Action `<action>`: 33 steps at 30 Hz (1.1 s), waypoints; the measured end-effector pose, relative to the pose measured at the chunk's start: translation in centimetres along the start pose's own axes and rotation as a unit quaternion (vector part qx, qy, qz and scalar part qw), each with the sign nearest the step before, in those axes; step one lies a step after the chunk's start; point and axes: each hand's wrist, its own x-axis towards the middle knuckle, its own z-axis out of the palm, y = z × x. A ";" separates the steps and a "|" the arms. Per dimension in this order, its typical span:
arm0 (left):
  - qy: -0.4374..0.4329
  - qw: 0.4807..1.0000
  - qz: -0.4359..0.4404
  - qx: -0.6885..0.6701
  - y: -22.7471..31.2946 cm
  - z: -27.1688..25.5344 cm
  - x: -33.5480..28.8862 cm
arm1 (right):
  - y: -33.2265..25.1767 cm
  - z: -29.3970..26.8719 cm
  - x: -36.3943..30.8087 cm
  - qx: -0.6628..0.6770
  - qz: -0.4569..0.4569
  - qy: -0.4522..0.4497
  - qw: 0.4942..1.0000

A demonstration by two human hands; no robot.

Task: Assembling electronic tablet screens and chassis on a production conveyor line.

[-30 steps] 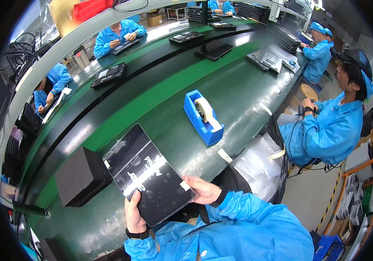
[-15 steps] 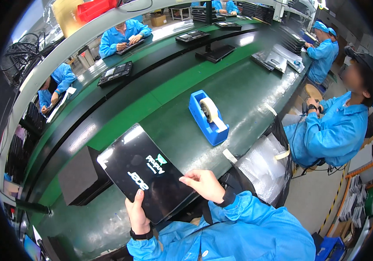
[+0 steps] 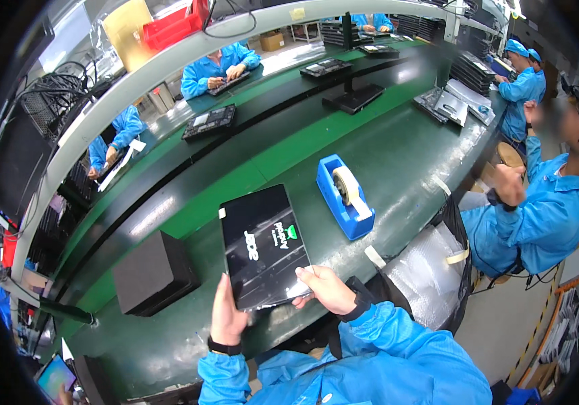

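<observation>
A black tablet (image 3: 257, 236) with a lit screen showing white and green start-up marks is held tilted above the bench in front of me. A small pale tab sits at its far left corner. My left hand (image 3: 228, 316) is against the tablet's near left corner, thumb along the edge, its other fingers mostly hidden. My right hand (image 3: 326, 290) grips the near right corner, thumb on the screen side and fingers beneath. Beyond the tablet, to the right, stands a blue tape dispenser (image 3: 345, 199) with a roll of pale tape. Left of the tablet rests a black foam block (image 3: 153, 273).
The green bench (image 3: 289, 158) carries opened devices (image 3: 209, 121) and a black stand (image 3: 353, 99). Bubble wrap (image 3: 426, 277) lies in a black bag at the bench's right edge. A co-worker in blue (image 3: 539, 209) sits on the right; others work across the bench.
The tablet has turned more upright in view and moved right. My left thumb has come off the screen to its edge. The co-worker at right has raised both hands.
</observation>
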 end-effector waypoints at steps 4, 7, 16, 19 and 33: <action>-0.007 0.998 0.054 -0.024 -3.3 0.5 2.0 | -0.3 0.7 3.0 0.032 -0.064 0.040 0.997; -0.011 0.990 0.138 0.023 -3.0 3.2 5.2 | 0.7 1.9 6.8 0.091 -0.136 0.046 0.985; 0.101 0.977 0.186 0.026 5.1 -1.7 20.8 | -1.6 2.2 7.8 -0.054 -0.151 0.037 0.986; 0.202 0.951 0.224 0.074 8.5 -5.1 26.9 | -1.8 -0.6 2.3 -0.048 -0.133 0.034 0.989; 0.458 0.708 0.132 0.521 15.6 -13.8 39.0 | 0.8 -6.5 -1.5 -0.404 -0.119 0.308 0.853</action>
